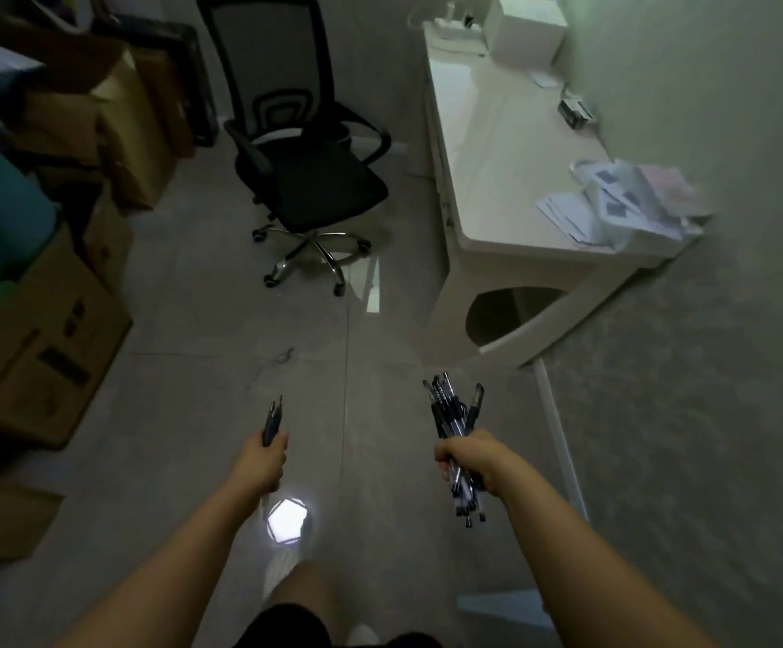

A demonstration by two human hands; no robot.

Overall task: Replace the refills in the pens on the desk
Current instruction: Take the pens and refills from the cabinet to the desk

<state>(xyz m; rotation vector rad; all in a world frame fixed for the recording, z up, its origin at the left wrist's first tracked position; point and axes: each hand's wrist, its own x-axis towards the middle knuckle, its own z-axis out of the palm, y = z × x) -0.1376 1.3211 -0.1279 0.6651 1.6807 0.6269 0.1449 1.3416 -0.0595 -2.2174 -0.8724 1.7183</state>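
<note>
Fingers (445, 456) grip slim glossy black pens (455, 423).

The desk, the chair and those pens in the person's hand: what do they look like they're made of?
Desk: probably painted or laminated board, smooth white with a soft sheen. Chair: black mesh back you can see through, fabric-like seat, shiny chromed metal legs. Pens gripped in the right hand: likely plastic, clear barrels with black caps.

Black mesh office chair (307, 180) on grey tiled floor (221, 348). Stacked cardboard boxes (48, 339) at left. Loose papers (623, 203) and white box (525, 32) on white tabletop (492, 180) at right.
</note>
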